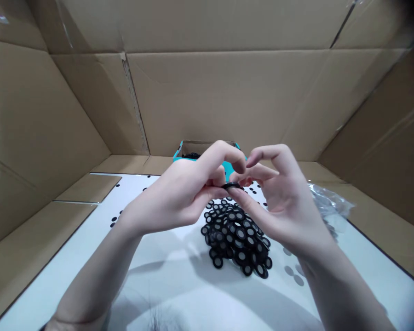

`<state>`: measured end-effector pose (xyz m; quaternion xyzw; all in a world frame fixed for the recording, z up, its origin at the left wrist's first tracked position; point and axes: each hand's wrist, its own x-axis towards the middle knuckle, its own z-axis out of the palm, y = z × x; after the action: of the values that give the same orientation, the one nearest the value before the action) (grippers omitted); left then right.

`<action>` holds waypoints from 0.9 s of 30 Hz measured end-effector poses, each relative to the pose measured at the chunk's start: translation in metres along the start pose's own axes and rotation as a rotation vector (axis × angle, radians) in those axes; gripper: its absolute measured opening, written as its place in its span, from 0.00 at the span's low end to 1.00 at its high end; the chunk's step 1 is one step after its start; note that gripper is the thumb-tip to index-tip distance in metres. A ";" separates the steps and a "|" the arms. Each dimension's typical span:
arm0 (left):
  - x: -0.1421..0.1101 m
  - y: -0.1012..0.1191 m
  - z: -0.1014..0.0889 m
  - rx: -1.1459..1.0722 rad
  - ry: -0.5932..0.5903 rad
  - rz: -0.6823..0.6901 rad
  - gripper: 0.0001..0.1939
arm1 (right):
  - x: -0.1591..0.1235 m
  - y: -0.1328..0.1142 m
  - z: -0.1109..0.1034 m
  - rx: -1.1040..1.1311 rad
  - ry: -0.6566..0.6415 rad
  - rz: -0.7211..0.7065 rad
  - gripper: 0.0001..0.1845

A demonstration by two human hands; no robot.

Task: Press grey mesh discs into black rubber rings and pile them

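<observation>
Both hands meet above a heap of small black rings with pale centres (236, 236) on a white sheet (179, 294). My left hand (182, 193) and my right hand (279, 197) pinch one small black ring (232, 185) between their fingertips, fingers curled. The ring is held flat, a little above the heap.
Cardboard walls (227, 92) enclose the work area on three sides. A teal box (189, 151) with dark parts stands behind the hands. Crumpled clear plastic bag (327, 202) lies at the right. Loose black dots (115, 220) and grey discs (293, 271) are scattered on the sheet.
</observation>
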<state>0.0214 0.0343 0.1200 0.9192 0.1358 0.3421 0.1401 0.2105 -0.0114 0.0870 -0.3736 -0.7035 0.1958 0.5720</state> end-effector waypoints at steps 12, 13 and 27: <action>0.001 -0.001 0.004 -0.057 0.050 -0.038 0.17 | 0.000 -0.001 0.003 0.091 0.077 0.099 0.17; 0.002 -0.001 0.004 -0.049 0.055 -0.040 0.16 | 0.001 -0.002 0.003 0.099 0.080 0.100 0.17; -0.001 0.001 -0.001 0.044 -0.045 -0.003 0.17 | -0.003 -0.007 -0.002 -0.165 -0.045 -0.054 0.21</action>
<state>0.0202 0.0334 0.1208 0.9292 0.1415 0.3181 0.1236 0.2105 -0.0179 0.0905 -0.3959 -0.7397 0.1299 0.5284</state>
